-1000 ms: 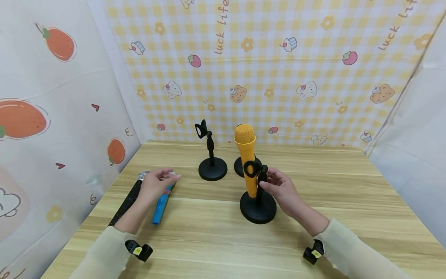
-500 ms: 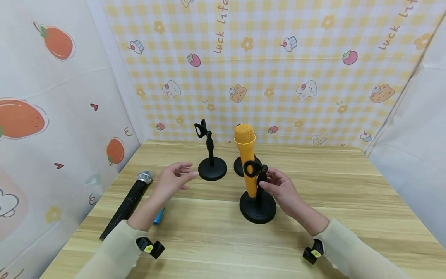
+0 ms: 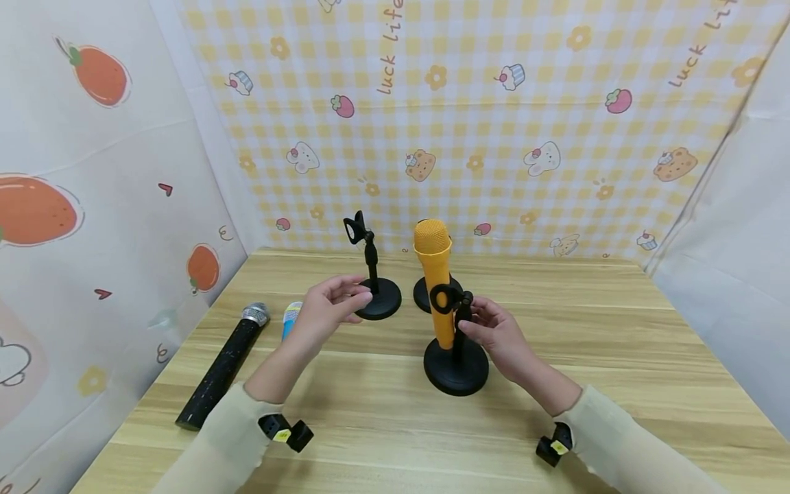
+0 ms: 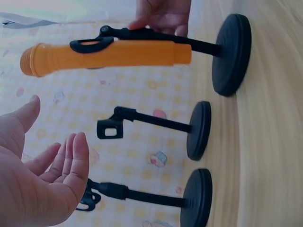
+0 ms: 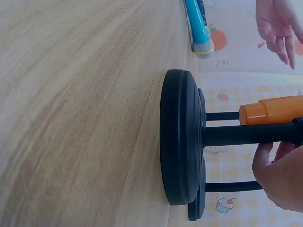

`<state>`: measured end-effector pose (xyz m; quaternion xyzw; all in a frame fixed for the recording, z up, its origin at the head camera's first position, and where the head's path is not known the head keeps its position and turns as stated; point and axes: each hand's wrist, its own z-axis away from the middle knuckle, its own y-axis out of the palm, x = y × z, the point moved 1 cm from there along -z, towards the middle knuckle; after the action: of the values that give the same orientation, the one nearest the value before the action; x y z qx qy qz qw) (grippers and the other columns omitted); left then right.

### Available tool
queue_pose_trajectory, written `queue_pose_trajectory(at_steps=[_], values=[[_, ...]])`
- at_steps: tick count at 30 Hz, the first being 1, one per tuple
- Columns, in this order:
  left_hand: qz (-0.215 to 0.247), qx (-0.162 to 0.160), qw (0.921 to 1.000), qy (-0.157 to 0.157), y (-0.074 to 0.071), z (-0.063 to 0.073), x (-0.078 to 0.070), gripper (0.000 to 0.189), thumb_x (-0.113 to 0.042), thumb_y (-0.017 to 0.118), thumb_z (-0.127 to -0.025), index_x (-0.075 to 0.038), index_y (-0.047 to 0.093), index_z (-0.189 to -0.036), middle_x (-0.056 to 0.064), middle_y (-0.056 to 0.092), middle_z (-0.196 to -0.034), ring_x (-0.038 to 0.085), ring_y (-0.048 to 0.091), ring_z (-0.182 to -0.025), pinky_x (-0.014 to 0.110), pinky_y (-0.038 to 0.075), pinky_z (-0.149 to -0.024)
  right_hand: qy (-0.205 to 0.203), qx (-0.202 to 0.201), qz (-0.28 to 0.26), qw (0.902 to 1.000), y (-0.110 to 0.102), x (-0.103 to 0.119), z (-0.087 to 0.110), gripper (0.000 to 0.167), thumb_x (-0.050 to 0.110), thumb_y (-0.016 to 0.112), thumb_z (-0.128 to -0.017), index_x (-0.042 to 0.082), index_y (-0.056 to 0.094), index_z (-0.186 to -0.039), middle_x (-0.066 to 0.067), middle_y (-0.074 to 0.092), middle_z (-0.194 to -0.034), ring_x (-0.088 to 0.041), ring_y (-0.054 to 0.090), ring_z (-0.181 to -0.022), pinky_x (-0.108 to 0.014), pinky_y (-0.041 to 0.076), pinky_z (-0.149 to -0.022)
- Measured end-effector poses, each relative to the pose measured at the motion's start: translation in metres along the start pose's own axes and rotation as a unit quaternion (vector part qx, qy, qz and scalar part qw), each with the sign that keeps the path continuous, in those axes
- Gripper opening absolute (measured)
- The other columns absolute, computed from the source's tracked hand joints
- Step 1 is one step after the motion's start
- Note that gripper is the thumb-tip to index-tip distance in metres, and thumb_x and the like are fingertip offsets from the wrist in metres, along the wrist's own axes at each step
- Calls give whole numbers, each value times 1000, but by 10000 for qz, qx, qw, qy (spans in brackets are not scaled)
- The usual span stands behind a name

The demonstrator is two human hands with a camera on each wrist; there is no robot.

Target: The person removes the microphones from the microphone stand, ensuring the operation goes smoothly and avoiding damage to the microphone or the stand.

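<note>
My right hand (image 3: 503, 339) pinches the upright pole of a black microphone stand (image 3: 457, 374) whose round base rests on the table. In that stand's clip sits an orange microphone (image 3: 435, 274), grille up and slightly tilted; the left wrist view shows its full length (image 4: 128, 54). My left hand (image 3: 330, 309) holds nothing and hovers with fingers loosely bent, overlapping the base of the back left stand (image 3: 382, 302) in the head view. Another black stand (image 3: 422, 295) is partly hidden behind the orange microphone. Both back stands have empty clips.
At the left lie a black microphone (image 3: 219, 370) with a silver grille and a blue microphone (image 3: 291, 317), largely covered by my left arm. Patterned cloth (image 3: 481, 123) hangs behind the wooden table (image 3: 586, 329), with white cloth at both sides.
My left hand has moved right, away from the blue and black microphones towards the orange one, uncovering the black microphone. The right hand and its stand have stayed put.
</note>
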<state>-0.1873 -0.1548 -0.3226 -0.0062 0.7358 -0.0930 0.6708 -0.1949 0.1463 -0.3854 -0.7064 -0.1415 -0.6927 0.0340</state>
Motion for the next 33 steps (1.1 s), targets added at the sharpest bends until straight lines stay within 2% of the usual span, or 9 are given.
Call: queue_pose_trajectory(at_steps=[6, 11, 19, 28, 33], values=[[111, 205, 9996, 187, 13, -4, -8, 44, -18, 71, -90, -6, 58, -131, 14, 64, -116, 27, 63, -104, 35, 56, -75, -8, 22, -30, 10000, 0, 0, 0, 25, 5, 68, -91, 19, 63, -111, -4, 57, -114, -20, 53, -103, -28, 49, -90], [153, 320, 9990, 285, 25, -8, -14, 41, -14, 71, -91, -6, 60, -130, 15, 64, -116, 23, 63, -101, 33, 56, -75, 31, 20, -33, 10000, 0, 0, 1, 24, 4, 67, -92, 18, 63, -111, -4, 58, -113, -19, 54, -102, -27, 49, -90], [293, 478, 9970, 525, 41, -14, -20, 40, -14, 71, -90, -5, 60, -127, 11, 63, -115, 22, 63, -101, 38, 54, -82, -132, 114, -111, 9998, 1, 0, 1, 26, 0, 64, -93, 22, 64, -106, -3, 59, -111, -17, 56, -103, -28, 49, -90], [430, 427, 9959, 668, 61, -23, -26, 43, -15, 73, -88, -7, 60, -129, 10, 62, -120, 22, 60, -105, 34, 51, -88, -131, 123, -136, 9997, 0, 0, 0, 24, 1, 64, -92, 20, 64, -107, -4, 58, -111, -17, 56, -103, -28, 49, -91], [439, 419, 9957, 705, 70, -25, -28, 47, -19, 75, -87, -10, 58, -130, 8, 62, -120, 20, 59, -107, 37, 49, -92, -124, 141, -100, 9998, 0, -1, -1, 24, 2, 65, -93, 22, 64, -107, -3, 59, -110, -17, 56, -102, -28, 49, -90]])
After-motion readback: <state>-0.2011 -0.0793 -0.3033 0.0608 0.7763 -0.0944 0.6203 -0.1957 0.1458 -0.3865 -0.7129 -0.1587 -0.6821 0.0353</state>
